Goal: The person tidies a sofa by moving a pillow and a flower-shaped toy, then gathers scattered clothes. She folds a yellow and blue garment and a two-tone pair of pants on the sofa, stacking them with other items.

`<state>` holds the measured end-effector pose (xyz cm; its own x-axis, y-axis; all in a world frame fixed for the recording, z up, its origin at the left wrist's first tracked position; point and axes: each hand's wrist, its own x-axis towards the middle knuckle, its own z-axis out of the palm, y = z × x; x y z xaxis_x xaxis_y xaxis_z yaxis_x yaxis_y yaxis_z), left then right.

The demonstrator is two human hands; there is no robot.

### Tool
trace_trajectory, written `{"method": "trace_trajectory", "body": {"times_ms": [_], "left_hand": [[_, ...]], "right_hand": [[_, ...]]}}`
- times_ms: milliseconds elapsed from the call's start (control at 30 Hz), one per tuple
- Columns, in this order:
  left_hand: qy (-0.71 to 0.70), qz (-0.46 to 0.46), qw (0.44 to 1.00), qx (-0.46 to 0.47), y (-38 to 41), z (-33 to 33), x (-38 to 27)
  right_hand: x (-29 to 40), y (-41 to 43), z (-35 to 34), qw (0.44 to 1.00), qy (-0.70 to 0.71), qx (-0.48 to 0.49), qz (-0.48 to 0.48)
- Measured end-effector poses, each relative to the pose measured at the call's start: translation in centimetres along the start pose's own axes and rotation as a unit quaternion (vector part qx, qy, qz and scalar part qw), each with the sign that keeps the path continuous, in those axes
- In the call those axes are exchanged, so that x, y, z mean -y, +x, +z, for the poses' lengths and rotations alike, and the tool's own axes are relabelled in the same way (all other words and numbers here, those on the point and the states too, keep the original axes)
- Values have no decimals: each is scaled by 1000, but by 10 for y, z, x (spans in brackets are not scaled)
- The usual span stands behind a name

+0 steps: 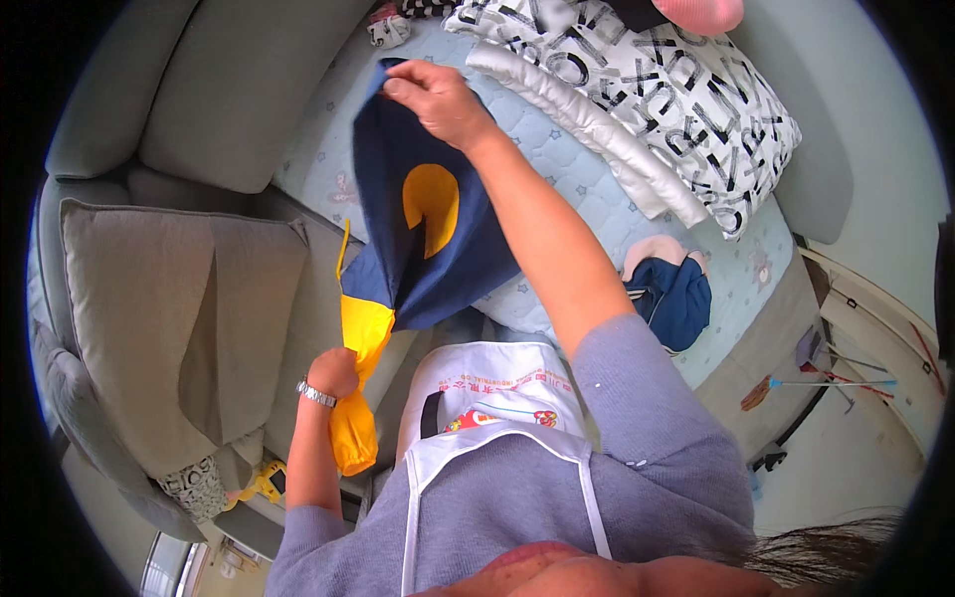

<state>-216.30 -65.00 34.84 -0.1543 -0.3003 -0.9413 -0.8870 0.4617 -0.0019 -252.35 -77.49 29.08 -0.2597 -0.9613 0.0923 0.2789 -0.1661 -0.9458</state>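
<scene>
A navy and yellow garment (466,280), which looks like a sleeved smock, hangs stretched between my two hands. My right hand (440,101) pinches its navy edge at the upper end, over the quilted pad. Lower and to the left, my left hand (333,374), with a metal watch at the wrist, is closed around the yellow sleeve (354,440). The sleeve's gathered end dangles below that fist. Within the navy cloth shows a rounded yellow area (439,198). A thin yellow tie (344,250) sticks out at the garment's left side.
A light blue quilted pad (548,160) covers the sofa, bearing a letter-print pillow (649,82), a folded white quilt (589,119) and a navy and pink garment (675,298). At left leans a grey cushion (164,321). A broom (761,392) appears at right.
</scene>
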Motion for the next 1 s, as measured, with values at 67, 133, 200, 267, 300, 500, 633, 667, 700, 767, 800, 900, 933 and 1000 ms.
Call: {"method": "trace_trajectory", "body": {"times_ms": [67, 133, 200, 267, 300, 500, 633, 667, 700, 767, 800, 900, 933, 1000], "left_hand": [[19, 13, 1000, -2, -11, -3, -3], [15, 16, 1000, -4, -12, 2, -1], [-20, 14, 1000, -2, -13, 5, -4], [-4, 16, 1000, -5, -3, 11, -2], [0, 15, 1000, 1, 2, 21, 2], [18, 17, 1000, 20, 12, 25, -4], [34, 12, 999, 36, 11, 20, -5], [42, 17, 998, 33, 11, 18, -4], [40, 12, 998, 37, 11, 18, -4], [34, 5, 998, 47, 12, 17, -4], [29, 1, 999, 45, 10, 17, -4], [3, -2, 999, 44, 12, 25, -5], [-1, 5, 999, 44, 16, 31, -2], [-2, 12, 999, 48, 20, 38, -1]], "right_hand": [[-15, 7, 3, 998, -46, 37, 35], [-48, 2, -14, 946, -312, 75, 52], [-63, -31, -39, 927, -370, 4, 60], [-85, -75, -86, 883, -439, -112, 124], [-82, -99, -101, 837, -493, -112, 210], [-99, -195, -106, 702, -658, -39, 271], [-108, -201, -100, 693, -610, -17, 384], [-112, -204, -101, 704, -616, -18, 354], [-109, -204, -106, 750, -564, -12, 347], [-98, -203, -123, 828, -453, 4, 330], [-103, -208, -138, 877, -367, -50, 306], [-51, -209, -165, 915, -244, -110, 301], [-42, -217, -173, 916, -213, -111, 321], [-34, -227, -178, 909, -200, -88, 355]]}}
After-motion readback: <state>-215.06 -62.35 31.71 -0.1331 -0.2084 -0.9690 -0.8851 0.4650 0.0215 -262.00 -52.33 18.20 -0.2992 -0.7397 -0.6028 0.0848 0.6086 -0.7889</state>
